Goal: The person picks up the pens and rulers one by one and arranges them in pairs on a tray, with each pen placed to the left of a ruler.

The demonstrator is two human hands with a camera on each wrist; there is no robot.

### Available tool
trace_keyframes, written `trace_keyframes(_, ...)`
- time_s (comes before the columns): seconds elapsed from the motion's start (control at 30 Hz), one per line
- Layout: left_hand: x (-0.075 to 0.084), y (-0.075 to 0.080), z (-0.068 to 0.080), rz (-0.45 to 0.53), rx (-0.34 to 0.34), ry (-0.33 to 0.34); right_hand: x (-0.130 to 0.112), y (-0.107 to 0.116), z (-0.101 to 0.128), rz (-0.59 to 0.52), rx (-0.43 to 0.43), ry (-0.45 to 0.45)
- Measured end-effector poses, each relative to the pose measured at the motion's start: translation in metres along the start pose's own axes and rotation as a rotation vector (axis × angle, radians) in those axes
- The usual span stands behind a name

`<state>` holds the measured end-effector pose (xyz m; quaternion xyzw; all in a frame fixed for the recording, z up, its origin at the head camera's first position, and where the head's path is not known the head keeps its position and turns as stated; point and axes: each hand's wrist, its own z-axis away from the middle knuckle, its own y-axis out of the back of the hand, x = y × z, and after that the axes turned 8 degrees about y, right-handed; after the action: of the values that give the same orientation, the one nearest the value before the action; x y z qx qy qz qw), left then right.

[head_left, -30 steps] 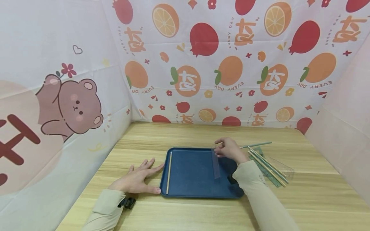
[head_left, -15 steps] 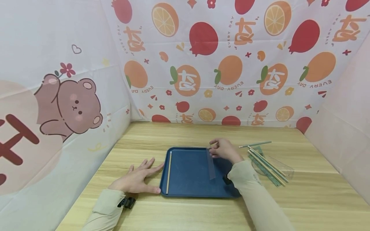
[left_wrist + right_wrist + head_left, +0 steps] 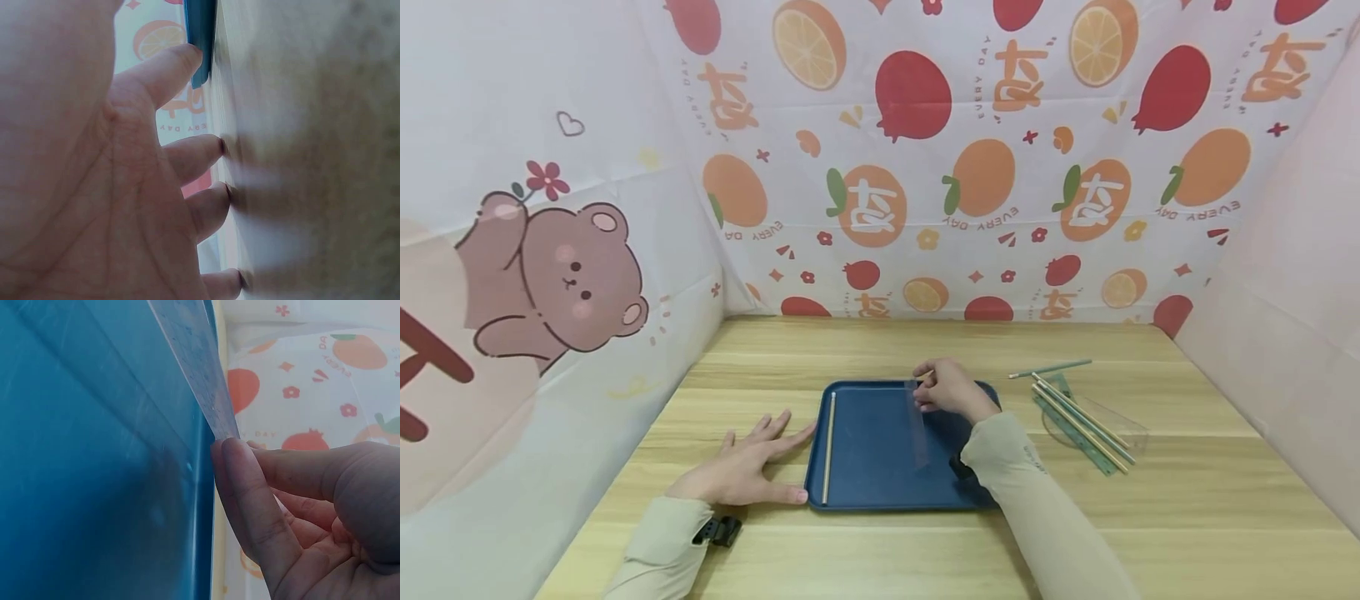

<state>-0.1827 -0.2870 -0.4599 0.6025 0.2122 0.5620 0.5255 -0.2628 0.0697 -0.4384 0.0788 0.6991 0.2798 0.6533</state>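
A dark blue tray (image 3: 868, 454) lies on the wooden table, with a pale pencil (image 3: 829, 450) along its left side. My right hand (image 3: 951, 390) pinches the far end of a clear ruler (image 3: 919, 437) between thumb and fingertips. The ruler slants over the middle of the tray, its other end pointing toward me. In the right wrist view the ruler (image 3: 197, 362) shows printed marks, close over the tray's rim. My left hand (image 3: 741, 468) rests with spread fingers at the tray's left edge. Fingertips (image 3: 209, 153) touch the table in the left wrist view.
Right of the tray, several pencils (image 3: 1078, 421) lie across a green ruler (image 3: 1107, 465) and a clear plastic drawing tool (image 3: 1127, 423). One green pencil (image 3: 1052, 367) lies apart behind them. Printed cloth (image 3: 925, 208) hangs behind the table and at both sides.
My right hand has carried the clear ruler leftward over the tray, from its right part toward its middle. My left hand stays at the tray's edge. The head view has shifted slightly.
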Motion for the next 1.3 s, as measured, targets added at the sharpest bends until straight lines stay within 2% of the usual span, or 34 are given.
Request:
trace_keyframes(0.4,0.000,0.000,-0.003,-0.028,0.010,-0.001,-0.006,-0.021,-0.008,-0.027,-0.019,-0.002)
trace_keyframes(0.9,0.001,0.000,0.001,-0.019,0.002,0.012,-0.018,-0.048,-0.011,-0.023,-0.071,0.023)
trace_keyframes(1.3,-0.002,-0.001,0.001,-0.012,0.003,0.008,-0.027,-0.070,-0.014,-0.059,-0.045,-0.014)
